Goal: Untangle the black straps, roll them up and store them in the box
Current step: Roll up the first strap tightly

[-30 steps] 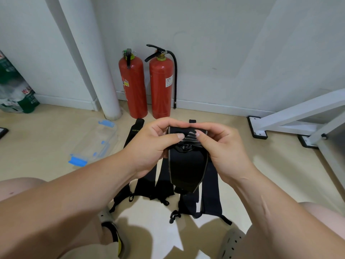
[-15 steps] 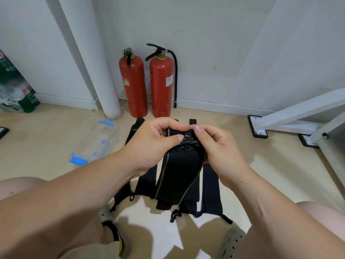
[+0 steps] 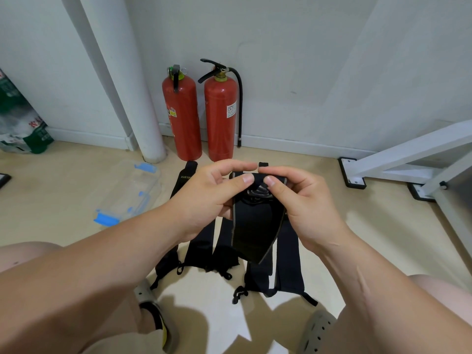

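Black strap pinched by thumbs and forefingers of left hand and right hand. Loose straps at 6 o'clock; clear box at 9 o'clock.

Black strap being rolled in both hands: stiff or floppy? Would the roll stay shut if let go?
Probably floppy: the black strap hangs limp below the left hand and right hand. Likely light, since fingertips alone carry it. The roll may spring open; both thumbs pinch it.

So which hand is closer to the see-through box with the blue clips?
Left. The left hand grips the black strap just right of the box; the right hand holds the strap's other side, farther away.
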